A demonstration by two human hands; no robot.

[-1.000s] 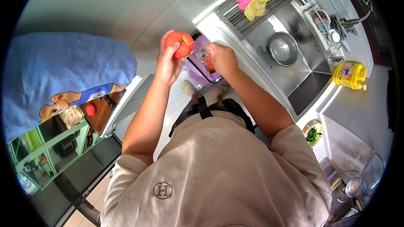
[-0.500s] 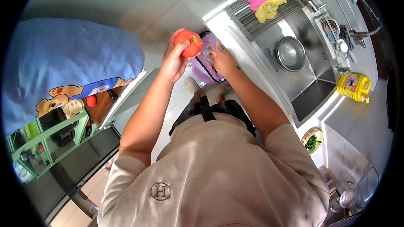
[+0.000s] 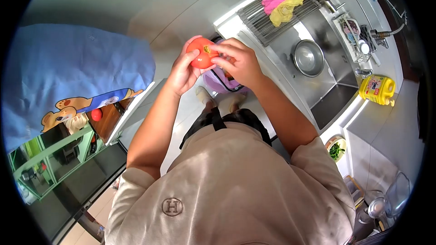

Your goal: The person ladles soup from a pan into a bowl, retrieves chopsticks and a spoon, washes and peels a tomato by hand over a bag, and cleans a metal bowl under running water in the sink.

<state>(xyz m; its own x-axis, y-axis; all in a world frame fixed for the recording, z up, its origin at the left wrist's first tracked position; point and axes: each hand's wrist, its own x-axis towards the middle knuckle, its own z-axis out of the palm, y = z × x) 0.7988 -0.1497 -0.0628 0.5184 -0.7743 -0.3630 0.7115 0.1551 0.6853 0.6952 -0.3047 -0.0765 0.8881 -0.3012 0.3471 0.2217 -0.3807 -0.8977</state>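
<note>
A red tomato point(image 3: 200, 53) is held up above a purple bin point(image 3: 213, 80), its stem scar facing the right side. My left hand point(image 3: 182, 69) is wrapped round its left side, thumb across the front. My right hand point(image 3: 240, 63) touches the tomato's right edge with thumb and fingertips, near the stem scar, in a pinch. Whether a bit of skin lies between those fingertips is too small to tell. The bin, partly hidden behind my right hand, has reddish scraps inside.
To the right, a sink point(image 3: 334, 104) holds a metal bowl point(image 3: 309, 58). Pink and yellow cloths point(image 3: 288, 11) lie on a drying rack. A yellow bottle point(image 3: 377, 90) and a bowl of greens point(image 3: 336, 149) stand on the counter. A blue cover point(image 3: 81, 68) hangs at left.
My right hand has come up from over the bin and now touches the tomato's right edge. My left hand still holds the tomato. The view has shifted slightly.
</note>
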